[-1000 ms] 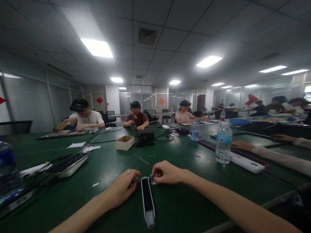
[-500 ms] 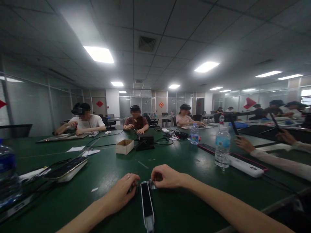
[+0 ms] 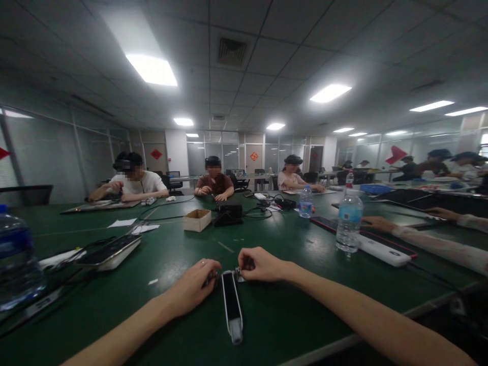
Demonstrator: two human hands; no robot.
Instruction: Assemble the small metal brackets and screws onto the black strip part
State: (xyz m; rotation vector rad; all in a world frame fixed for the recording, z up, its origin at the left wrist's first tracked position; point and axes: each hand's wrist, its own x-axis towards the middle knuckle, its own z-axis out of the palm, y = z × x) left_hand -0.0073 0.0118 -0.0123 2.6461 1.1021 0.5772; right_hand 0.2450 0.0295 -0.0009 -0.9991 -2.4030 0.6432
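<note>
A long, narrow object (image 3: 231,302) with a black top, a pale rim and a greyish near end lies on the green table (image 3: 282,315), pointing away from me. My left hand (image 3: 200,278) is closed at the left of its far end, fingers curled down; what they grip is hidden. On the other side, the thumb and fingers of my right hand (image 3: 257,264) pinch a small shiny metal piece (image 3: 240,275) close to that far end. Whether this piece is joined to the long object, I cannot tell.
Beyond my hands stand an open box (image 3: 197,221) and a black device (image 3: 227,213) with cables. Water bottles (image 3: 348,223) stand at right and left. A white power bank-like case (image 3: 384,250) lies near a co-worker's hands (image 3: 381,223). Several people sit around the table.
My view has tilted down slightly, so the table things sit a bit differently. Both hands keep their grip by the long object. The co-worker on the right has lowered the dark frame held up before.
</note>
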